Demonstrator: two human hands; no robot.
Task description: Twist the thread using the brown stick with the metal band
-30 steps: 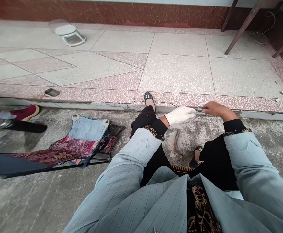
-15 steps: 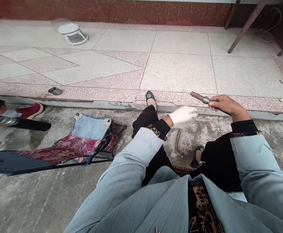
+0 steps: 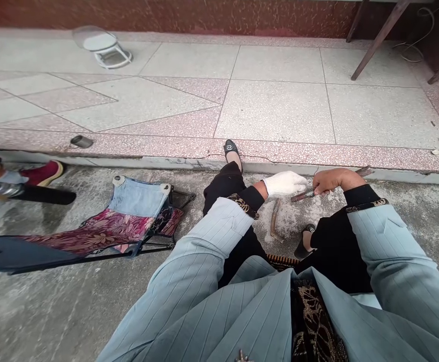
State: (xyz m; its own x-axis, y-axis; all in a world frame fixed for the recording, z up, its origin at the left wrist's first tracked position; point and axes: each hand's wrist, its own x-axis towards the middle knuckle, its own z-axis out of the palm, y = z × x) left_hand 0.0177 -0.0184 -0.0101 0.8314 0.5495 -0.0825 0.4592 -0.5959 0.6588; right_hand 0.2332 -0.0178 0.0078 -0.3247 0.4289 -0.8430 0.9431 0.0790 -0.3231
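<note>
My right hand (image 3: 334,180), bare, is closed around a brown stick (image 3: 363,171) wound with silvery wire. One end of the stick sticks out to the right of the hand, and the wire-wound end points left and down towards the left hand. In a white knitted glove, my left hand (image 3: 284,184) is closed with its fingers pressed together, just above that end. Whether it pinches anything is hidden. On the concrete below the left hand lies a bent, brown, wooden-looking piece (image 3: 275,223), between my feet.
A folding chair (image 3: 140,193) with patched fabric stands to the left. Beyond it are another person's red shoe (image 3: 48,172) and a dark tube (image 3: 48,194). A tin can (image 3: 81,141) lies on the raised step (image 3: 159,146); a white stool (image 3: 108,48) stands farther back.
My right hand has moved left and down with the stick and turned it, bringing it close to my left hand. The gloved hand has barely moved.
</note>
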